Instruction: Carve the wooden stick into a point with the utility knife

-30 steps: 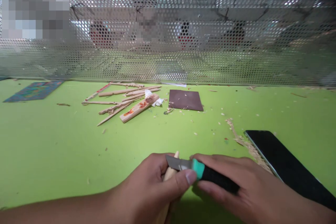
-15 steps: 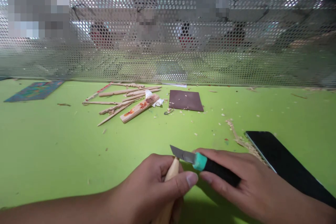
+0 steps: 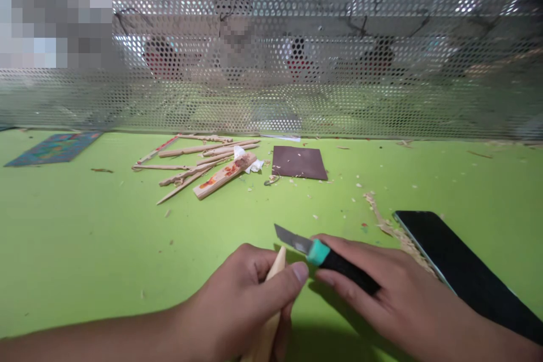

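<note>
My left hand point(image 3: 250, 300) is closed around a pale wooden stick point(image 3: 275, 269), whose tapered tip points up and away from me. The stick's lower end runs out of the bottom of the view. In my right hand point(image 3: 394, 294) is a craft knife point(image 3: 348, 268) with a black handle and a teal collar. Its slanted steel blade points left, just above the stick's tip, with a small gap between them. My right thumb and fingers press on the handle from both sides.
A black phone point(image 3: 462, 266) lies at the right beside a heap of wood shavings point(image 3: 399, 232). Farther back are several carved sticks point(image 3: 186, 149), a stained wooden block point(image 3: 224, 176), crumpled tissue point(image 3: 256, 166) and brown sandpaper point(image 3: 299, 162). A perforated metal screen point(image 3: 271, 96) borders the green table point(image 3: 106, 249).
The knife has risen slightly and moved a little left, its blade coming off the stick's tip. My left thumb has shifted up and left along the stick.
</note>
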Tool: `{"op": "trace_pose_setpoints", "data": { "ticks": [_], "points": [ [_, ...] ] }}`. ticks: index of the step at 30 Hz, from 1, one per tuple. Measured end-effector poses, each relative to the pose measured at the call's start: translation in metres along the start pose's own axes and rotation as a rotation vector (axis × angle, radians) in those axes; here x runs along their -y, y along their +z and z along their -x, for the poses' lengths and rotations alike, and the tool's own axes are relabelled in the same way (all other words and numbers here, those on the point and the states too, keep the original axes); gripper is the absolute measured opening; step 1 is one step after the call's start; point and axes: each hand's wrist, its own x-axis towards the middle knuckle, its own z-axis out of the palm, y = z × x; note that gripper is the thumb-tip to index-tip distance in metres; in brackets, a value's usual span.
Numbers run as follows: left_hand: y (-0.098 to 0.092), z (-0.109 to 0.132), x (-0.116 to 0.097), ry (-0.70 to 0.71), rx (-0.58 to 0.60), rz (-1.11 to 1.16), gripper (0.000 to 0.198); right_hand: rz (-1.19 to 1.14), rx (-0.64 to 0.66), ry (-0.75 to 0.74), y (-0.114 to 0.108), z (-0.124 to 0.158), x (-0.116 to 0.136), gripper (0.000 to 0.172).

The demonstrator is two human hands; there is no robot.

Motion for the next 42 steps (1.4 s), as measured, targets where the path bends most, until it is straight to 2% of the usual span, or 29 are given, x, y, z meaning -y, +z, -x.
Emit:
{"op": "trace_pose_setpoints", "data": {
  "ticks": [11, 23, 27, 33, 39, 42],
  "points": [
    [-0.010, 0.000, 0.006, 0.047, 0.158, 0.025, 0.064, -0.072, 0.009, 0.066, -0.007, -0.003, 0.002, 0.027],
    [-0.008, -0.003, 0.004, 0.016, 0.204, 0.241, 0.054, -0.150, 0.057, 0.107, -0.006, -0.003, 0.002, 0.031],
    [-0.005, -0.007, 0.003, -0.068, 0.205, 0.340, 0.048, -0.166, 0.068, 0.118, -0.007, -0.002, 0.000, 0.031],
    [-0.005, -0.008, 0.004, -0.135, 0.198, 0.332, 0.030, -0.150, 0.124, 0.029, -0.007, -0.003, -0.008, 0.030],
    [-0.005, -0.005, -0.002, -0.109, 0.205, 0.305, 0.034, -0.117, 0.267, -0.121, -0.007, -0.001, -0.010, 0.046],
    [-0.006, -0.002, -0.004, -0.085, 0.220, 0.240, 0.038, -0.057, 0.228, -0.136, -0.003, 0.001, -0.010, 0.055]
  ]
}}
